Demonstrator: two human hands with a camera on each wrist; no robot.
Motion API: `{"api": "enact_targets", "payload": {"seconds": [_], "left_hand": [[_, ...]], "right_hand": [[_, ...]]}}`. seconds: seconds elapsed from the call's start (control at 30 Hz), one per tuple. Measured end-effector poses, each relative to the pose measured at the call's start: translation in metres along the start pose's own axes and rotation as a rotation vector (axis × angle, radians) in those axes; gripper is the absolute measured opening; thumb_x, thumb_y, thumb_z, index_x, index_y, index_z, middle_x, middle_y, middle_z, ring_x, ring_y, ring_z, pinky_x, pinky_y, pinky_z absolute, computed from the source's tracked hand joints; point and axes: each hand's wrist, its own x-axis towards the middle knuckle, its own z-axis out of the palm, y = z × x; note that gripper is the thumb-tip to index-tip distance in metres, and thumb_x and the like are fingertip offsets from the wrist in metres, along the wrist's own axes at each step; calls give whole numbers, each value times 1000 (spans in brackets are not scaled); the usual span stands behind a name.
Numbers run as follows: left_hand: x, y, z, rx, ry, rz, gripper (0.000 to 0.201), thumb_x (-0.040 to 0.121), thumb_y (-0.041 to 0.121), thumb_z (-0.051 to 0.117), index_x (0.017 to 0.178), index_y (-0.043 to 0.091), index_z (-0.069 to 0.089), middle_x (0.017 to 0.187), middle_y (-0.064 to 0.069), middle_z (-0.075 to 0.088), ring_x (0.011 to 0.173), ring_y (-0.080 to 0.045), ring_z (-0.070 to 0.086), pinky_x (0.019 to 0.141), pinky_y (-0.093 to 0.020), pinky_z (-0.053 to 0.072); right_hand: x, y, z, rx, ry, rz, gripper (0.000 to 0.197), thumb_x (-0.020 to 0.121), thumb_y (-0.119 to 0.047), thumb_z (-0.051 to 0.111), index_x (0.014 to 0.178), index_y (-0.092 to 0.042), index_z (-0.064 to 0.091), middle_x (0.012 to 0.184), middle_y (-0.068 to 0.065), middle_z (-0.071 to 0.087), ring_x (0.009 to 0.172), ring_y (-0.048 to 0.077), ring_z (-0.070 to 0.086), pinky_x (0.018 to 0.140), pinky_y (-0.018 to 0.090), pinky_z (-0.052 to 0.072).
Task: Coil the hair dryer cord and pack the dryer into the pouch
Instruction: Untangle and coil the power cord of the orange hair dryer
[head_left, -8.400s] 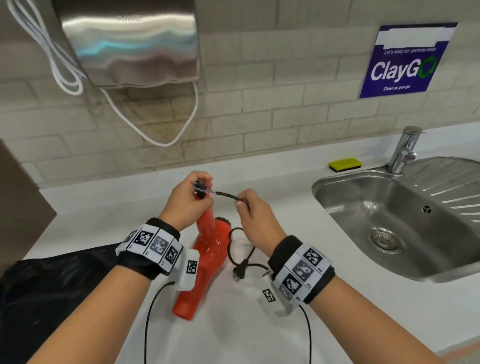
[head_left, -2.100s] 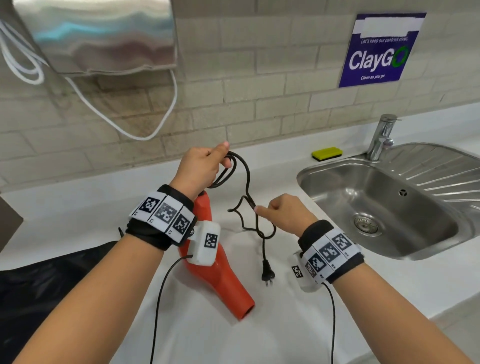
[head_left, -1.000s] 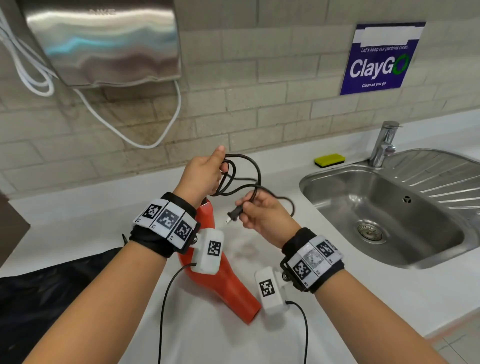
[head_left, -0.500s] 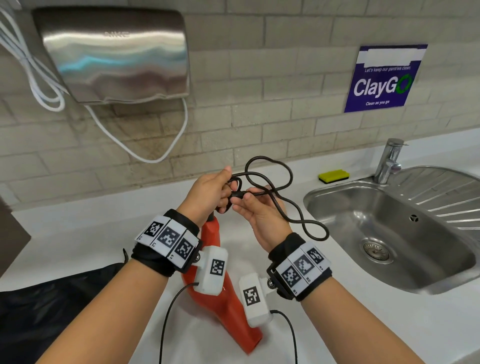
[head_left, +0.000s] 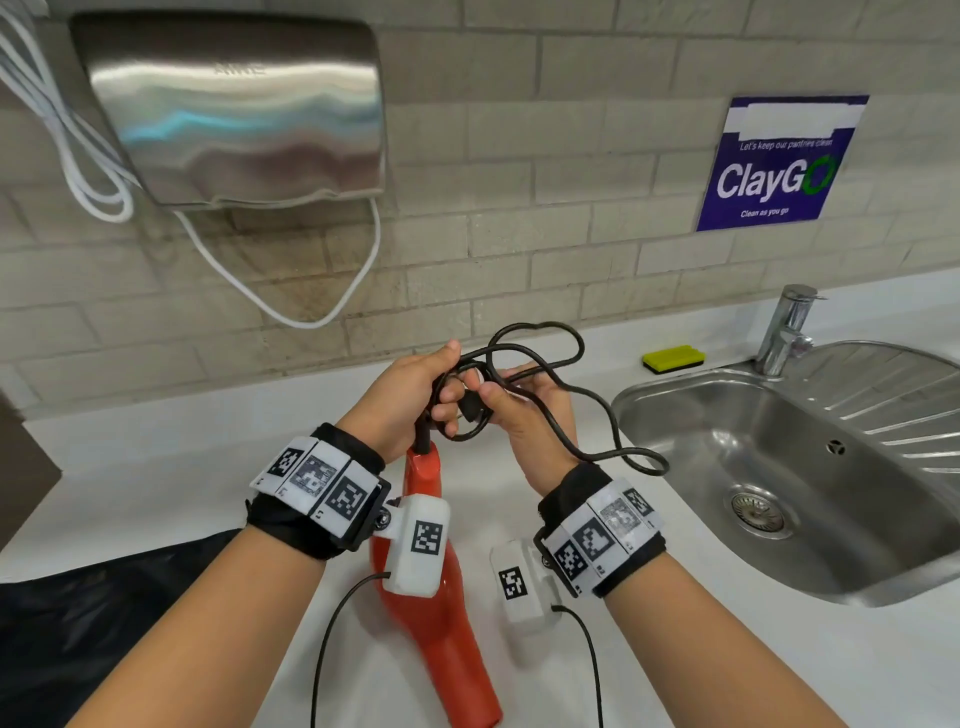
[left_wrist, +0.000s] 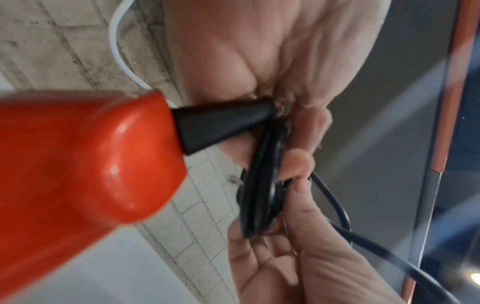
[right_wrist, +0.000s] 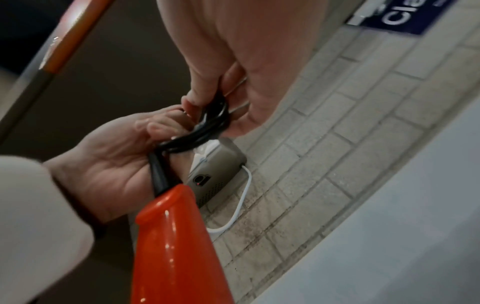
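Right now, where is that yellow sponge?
In the head view the yellow sponge lies on the white counter at the foot of the brick wall, right of both hands, just left of the tap and the sink.

The dryer (head_left: 436, 618) is running off the head view's bottom edge, with its middle sitting behind the left wrist camera and its nozzle end out of sight. The plug (head_left: 471, 409) is lying half buried between the fingers (head_left: 447, 413), so its pins are not showing. The pouch (head_left: 104, 623) is being cut off by the lower left corner, and its opening cannot be made out.
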Motion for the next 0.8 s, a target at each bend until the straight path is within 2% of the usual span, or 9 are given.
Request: {"api": "enact_targets", "payload": {"seconds": [0.1,0.17,0.23,0.3,0.37,0.43,0.53,0.63,0.8], "left_hand": [[0,-2,-3,-37,-21,-9,40,99,27,34,74,5,55,44,5,40,35,-7,35,42,-23,43],[-1,-1,-2,-72,-17,-29,36,99,26,34,74,6,52,43,7,36,33,-6,30,41,-22,41],[-3,0,1,-70,-3,-42,36,99,25,35,72,8,51,41,8,32,31,-4,24,37,-19,35],[-4,1,6,-26,0,-36,38,98,26,36,68,9,52,39,10,29,31,-3,21,35,-17,27],[-6,0,10,34,-9,-7,39,97,29,39,66,9,52,37,12,28,31,-1,20,35,-16,22],[-6,-2,13,79,-1,25,39,96,29,41,66,7,52,35,13,28,30,-1,20,34,-15,21],[-4,-2,12,83,58,30,40,96,30,42,64,7,51,33,12,28,28,-1,21,32,-15,20],[-4,-2,5,46,116,33,42,96,33,41,63,10,48,34,13,27,29,-1,19,32,-15,19],[-6,-2,-2,31,176,36,44,97,36,38,62,11,46,35,13,23,29,-1,17,33,-15,17]], "right_hand": [[0,-8,3,-94,93,-67,40,67,-9,70,95,14,52,88,29,61,75,33,60,58,34,49],[0,-8,4,-147,91,-100,33,72,-7,72,93,7,50,82,23,59,73,31,60,64,39,50],[-3,-5,8,-232,48,-131,21,78,-12,68,83,-15,48,76,27,55,69,36,59,68,49,51],[-1,1,10,-372,54,-177,27,79,-9,61,78,-29,42,72,23,51,67,32,57,65,43,51],[1,2,12,-450,67,-209,27,82,5,50,87,-21,41,71,2,50,63,2,54,64,19,48],[3,1,14,-431,32,-178,31,84,12,40,99,-15,40,72,-4,50,63,-3,52,62,11,46],[1,-3,13,-504,-86,-132,23,92,-1,41,107,-20,40,66,-5,52,53,0,51,52,11,42],[-5,-2,-1,-665,-191,-143,8,94,-20,47,102,-19,48,61,-9,48,49,0,45,54,13,35],[-19,17,-36,-960,-351,-193,29,95,-26,36,95,-6,57,62,-13,42,55,-1,42,56,17,32]]}}
